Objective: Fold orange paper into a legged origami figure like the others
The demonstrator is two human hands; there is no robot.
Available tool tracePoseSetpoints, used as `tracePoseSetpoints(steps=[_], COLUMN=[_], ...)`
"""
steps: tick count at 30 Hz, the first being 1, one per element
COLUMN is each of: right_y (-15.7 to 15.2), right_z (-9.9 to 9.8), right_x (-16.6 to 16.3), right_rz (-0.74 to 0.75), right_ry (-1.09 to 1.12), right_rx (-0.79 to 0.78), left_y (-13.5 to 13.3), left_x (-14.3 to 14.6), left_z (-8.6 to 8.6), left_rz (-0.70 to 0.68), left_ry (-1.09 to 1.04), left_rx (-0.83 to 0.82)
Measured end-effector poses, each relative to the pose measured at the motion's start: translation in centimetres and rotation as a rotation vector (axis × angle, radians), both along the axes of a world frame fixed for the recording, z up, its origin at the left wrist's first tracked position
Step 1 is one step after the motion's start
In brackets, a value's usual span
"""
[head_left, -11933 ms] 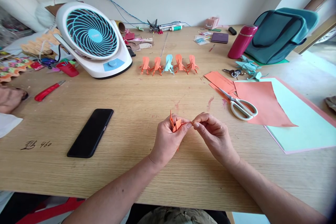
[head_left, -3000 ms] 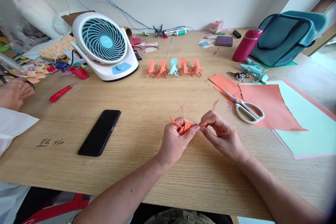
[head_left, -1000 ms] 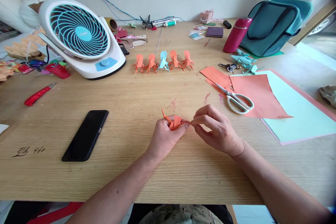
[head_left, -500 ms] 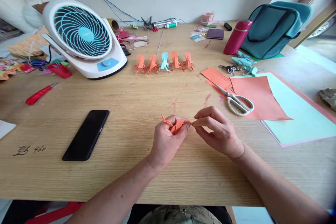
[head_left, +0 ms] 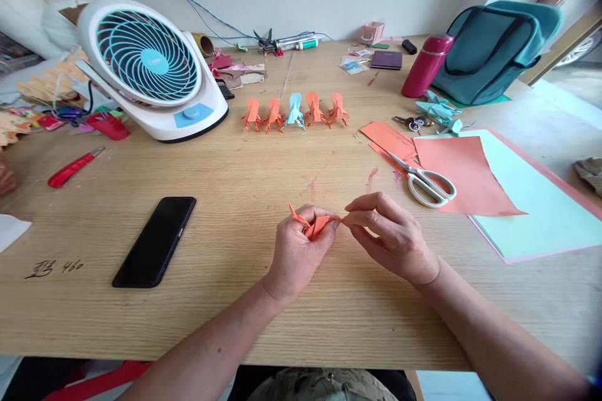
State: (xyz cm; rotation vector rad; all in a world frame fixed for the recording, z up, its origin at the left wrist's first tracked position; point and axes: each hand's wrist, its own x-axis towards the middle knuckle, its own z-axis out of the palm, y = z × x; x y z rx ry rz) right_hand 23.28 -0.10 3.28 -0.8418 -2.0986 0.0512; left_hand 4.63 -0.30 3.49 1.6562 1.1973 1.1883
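A small orange folded paper figure (head_left: 314, 224) is held just above the wooden table (head_left: 244, 169), near its front middle. My left hand (head_left: 298, 250) is closed around the figure's body. My right hand (head_left: 390, 235) pinches a thin tip of the same figure between thumb and forefinger. A row of finished paper figures (head_left: 295, 113), orange with one light blue, stands farther back at the table's centre.
A black phone (head_left: 155, 240) lies left of my hands. Scissors (head_left: 426, 180) rest on orange paper sheets (head_left: 463, 174) over a pale green sheet (head_left: 540, 200) at right. A white desk fan (head_left: 150, 69), a red knife (head_left: 73, 166), a red flask (head_left: 427, 66) and a teal bag (head_left: 493, 50) stand behind.
Both hands stay on the orange figure; my right hand keeps working its tip with small finger movements. Another person's hand at the far left edge came and went.
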Motion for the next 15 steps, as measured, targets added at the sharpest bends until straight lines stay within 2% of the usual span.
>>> tracePoseSetpoints(steps=[10,15], right_y=[0.01,-0.12], right_z=[0.02,-0.11], right_x=[-0.34,-0.3], right_rz=[0.006,-0.022], right_ry=[0.004,0.02], right_rx=[-0.039,-0.066], left_y=[0.1,0.17], left_x=[0.07,-0.02], left_z=[0.12,0.13], left_rz=[0.001,-0.028], left_ry=[0.037,0.008], left_rx=[0.043,0.0])
